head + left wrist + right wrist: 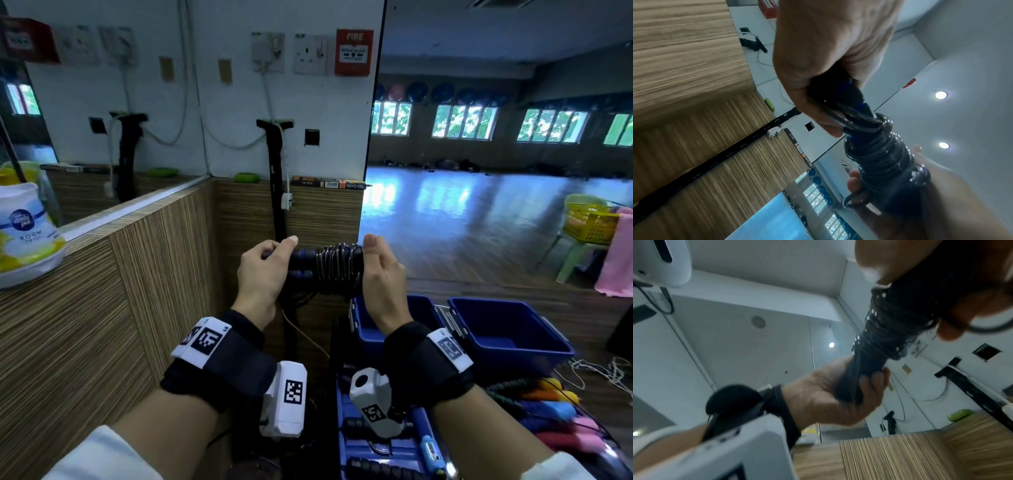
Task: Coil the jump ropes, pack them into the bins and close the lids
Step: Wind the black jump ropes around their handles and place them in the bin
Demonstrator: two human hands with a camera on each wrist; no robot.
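- My left hand (262, 274) is wrapped around the two black-and-blue handles (301, 263) of a jump rope (337, 269), held side by side in front of me at chest level.
- The black cord is wound in tight turns around the handles, between my two hands.
- My right hand (382, 274) grips the far end of the wound bundle, thumb up; in the right wrist view a loose loop of cord (990, 328) curves out past my fingers.
- Below my hands stand two open blue bins (513, 329), side by side; I cannot see anything inside them from here.
- More jump ropes (548, 411) with coloured handles lie in a heap at the lower right, near the right bin.
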